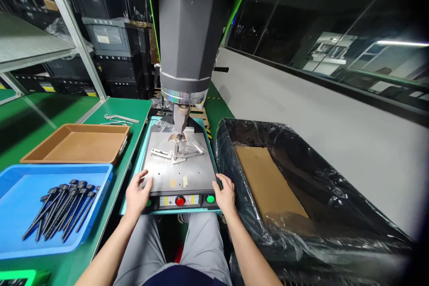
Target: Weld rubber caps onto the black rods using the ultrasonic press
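Observation:
My left hand (pixel 137 194) rests at the left front corner of the metal machine plate (pixel 167 179), thumb and fingers apart, holding nothing. Partly behind it shows a green button (pixel 149 203). At the opposite corner my right hand (pixel 225 193) is also open, beside the other green button (pixel 210 199). A red button (pixel 180 201) sits between them on the front panel. Above the plate, the tapered metal tool head (pixel 181 118) reaches down to a small dark part (pixel 179 136) in the clear fixture (pixel 179 148). Whether the head touches that part I cannot tell.
Left, a blue tray (pixel 20 187) holds several black rod-like parts with round heads (pixel 67 205). Behind it are a brown tray (pixel 75 143) and a wrench (pixel 120 119). To the right stands a large bin lined with black plastic (pixel 301 156), with cardboard (pixel 268 178) inside.

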`<state>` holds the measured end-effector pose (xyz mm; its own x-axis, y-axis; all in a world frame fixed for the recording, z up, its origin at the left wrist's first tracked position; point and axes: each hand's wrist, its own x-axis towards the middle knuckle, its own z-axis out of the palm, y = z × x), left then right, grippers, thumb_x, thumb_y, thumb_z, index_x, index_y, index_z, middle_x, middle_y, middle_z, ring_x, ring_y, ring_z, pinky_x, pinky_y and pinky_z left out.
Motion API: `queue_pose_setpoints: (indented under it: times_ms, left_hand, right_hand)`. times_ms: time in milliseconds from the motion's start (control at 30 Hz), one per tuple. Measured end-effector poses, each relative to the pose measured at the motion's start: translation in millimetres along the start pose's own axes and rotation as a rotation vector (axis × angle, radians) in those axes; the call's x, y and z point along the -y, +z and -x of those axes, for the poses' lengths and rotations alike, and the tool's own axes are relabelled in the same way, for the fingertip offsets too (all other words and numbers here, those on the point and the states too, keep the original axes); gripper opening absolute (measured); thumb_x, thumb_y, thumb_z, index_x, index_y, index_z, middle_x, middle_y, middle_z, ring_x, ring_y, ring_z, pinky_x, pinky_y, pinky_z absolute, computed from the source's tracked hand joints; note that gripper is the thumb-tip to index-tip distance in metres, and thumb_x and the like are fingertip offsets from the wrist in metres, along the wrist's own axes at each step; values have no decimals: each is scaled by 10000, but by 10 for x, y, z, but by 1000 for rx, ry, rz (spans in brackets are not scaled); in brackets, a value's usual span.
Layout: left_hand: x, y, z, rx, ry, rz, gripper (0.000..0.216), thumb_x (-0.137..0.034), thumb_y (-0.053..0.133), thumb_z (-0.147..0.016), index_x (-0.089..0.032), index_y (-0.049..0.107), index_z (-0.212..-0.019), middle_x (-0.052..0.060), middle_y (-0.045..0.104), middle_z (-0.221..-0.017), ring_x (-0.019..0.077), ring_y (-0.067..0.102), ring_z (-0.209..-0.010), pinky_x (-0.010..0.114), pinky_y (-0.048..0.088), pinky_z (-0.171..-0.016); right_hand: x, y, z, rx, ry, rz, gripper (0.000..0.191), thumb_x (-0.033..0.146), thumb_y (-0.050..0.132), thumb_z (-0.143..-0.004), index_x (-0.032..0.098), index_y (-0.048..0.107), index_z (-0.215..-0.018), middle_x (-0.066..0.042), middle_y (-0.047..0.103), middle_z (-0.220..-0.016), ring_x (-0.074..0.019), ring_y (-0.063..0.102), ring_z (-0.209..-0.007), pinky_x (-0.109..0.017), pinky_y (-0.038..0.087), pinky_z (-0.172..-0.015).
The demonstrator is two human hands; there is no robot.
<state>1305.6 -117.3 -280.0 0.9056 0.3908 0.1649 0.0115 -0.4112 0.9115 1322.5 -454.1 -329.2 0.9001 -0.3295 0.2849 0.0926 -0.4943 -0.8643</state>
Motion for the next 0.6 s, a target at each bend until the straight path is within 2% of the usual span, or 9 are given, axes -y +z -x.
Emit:
queue_pose_setpoints:
  times_ms: [67,100,233,300,433,600]
  left_hand:
    - [324,-117,170,-70,80,-182,569,-500,635,-777,-209,582,-1264,126,580,-1330,318,548,-1222,479,418,-1058]
    - [478,-144,233,-64,95,-235,640,-516,646,-760,-197,551,-1307,141,553,-1357,336,509,-1265,498,393,-1082]
    - [902,-138,333,68,120,-228,770,-549,630,-776,-183,432,-1424,158,499,-1400,329,478,-1305,506,373,-1109]
    - [987,-141,321,106,144,-211,764,-551,623,-791,-197,419,-1436,147,480,-1422,313,466,-1322,490,363,-1123]
    - [1046,-200,289,182,179,-198,753,-552,617,-802,-221,415,-1447,129,458,-1458,298,448,-1346,472,344,-1141]
    - [1054,-225,304,182,152,-197,765,-546,607,-804,-243,389,-1471,126,435,-1483,308,425,-1367,478,331,-1147]
  right_hand:
    - [-218,-73,214,-4,-65,188,567,456,629,-784,164,615,-1269,-179,521,-1371,-350,459,-1290,-543,333,-1093]
    - [-312,-82,307,23,-66,234,632,459,631,-785,164,559,-1339,-181,489,-1405,-355,439,-1314,-544,326,-1101]
    - [-535,-40,522,150,2,236,753,439,563,-853,189,304,-1515,-165,456,-1443,-309,464,-1325,-477,402,-1073]
    - [-561,-28,544,180,23,220,775,418,555,-860,189,250,-1535,-161,439,-1463,-295,461,-1336,-451,407,-1078]
    - [-546,-37,537,193,30,196,779,371,581,-830,200,277,-1527,-146,427,-1484,-286,435,-1364,-439,381,-1109]
    - [-523,-39,548,157,61,162,787,362,599,-809,213,295,-1520,-145,414,-1499,-293,422,-1375,-458,368,-1117]
